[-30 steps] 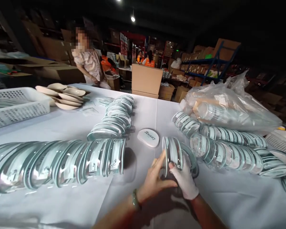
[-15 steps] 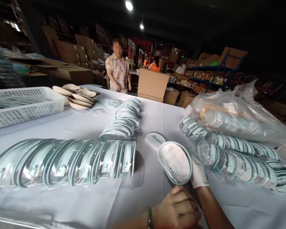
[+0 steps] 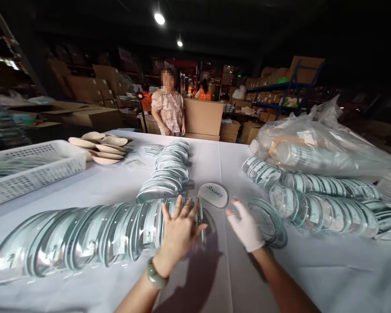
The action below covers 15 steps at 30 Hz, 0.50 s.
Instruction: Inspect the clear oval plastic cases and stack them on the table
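Spreading the bare left hand wide open over the right end of the near row of clear, green-edged cases, seeming to touch the last ones from above, but not closing tightly around any, as far as can be seen through the blur. Compared with half a second ago, no longer holding the loose oval piece face toward the camera, and now showing a near row reaching farther to the right along the bench. Apparently joining that piece to this row, meaning, by judgement, one more portion already set in line and nothing more being carried in the air. Holding nothing visible in the right hand, gloved in white with bare fingertips, keeping it loosely open just beside the flat-lying cases, without being possible to tell about touching. Leaving these cases outside of the rows for the moment. Having also the printed oval card lying between the hands, slightly beyond, and a second row running away behind the left hand.
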Tool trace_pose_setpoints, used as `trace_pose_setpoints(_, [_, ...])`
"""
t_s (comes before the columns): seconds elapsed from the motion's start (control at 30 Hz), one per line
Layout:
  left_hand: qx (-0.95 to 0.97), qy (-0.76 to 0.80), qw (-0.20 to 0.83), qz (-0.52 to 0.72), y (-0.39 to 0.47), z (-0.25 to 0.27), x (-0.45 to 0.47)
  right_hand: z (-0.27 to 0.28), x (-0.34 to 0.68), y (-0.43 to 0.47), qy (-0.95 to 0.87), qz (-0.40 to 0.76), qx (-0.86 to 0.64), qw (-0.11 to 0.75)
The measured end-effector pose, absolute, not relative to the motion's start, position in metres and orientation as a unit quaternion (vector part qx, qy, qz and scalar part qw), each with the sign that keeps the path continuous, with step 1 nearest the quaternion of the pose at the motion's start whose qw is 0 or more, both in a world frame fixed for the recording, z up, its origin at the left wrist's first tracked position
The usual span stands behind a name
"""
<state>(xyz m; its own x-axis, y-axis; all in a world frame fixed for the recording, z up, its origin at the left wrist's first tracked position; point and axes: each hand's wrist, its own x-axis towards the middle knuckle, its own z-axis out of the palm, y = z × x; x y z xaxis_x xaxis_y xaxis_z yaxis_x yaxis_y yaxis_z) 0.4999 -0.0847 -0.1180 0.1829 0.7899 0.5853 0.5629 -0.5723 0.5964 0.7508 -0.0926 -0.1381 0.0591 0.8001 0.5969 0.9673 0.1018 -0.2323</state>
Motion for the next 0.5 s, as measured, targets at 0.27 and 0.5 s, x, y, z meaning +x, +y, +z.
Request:
trace_pose_setpoints(0.27, [0.709, 0.307, 0.434, 0.463, -0.123, -0.15, 0.571, -0.131, 0.894, -0.123, -0.425, 0.155, -0.803, 0.388])
trace_pose_setpoints(0.5, [0.403, 0.181, 0.79, 0.426, -0.138, -0.203, 0.646, -0.153, 0.824, -0.175, -0.511, 0.245, -0.649, 0.508])
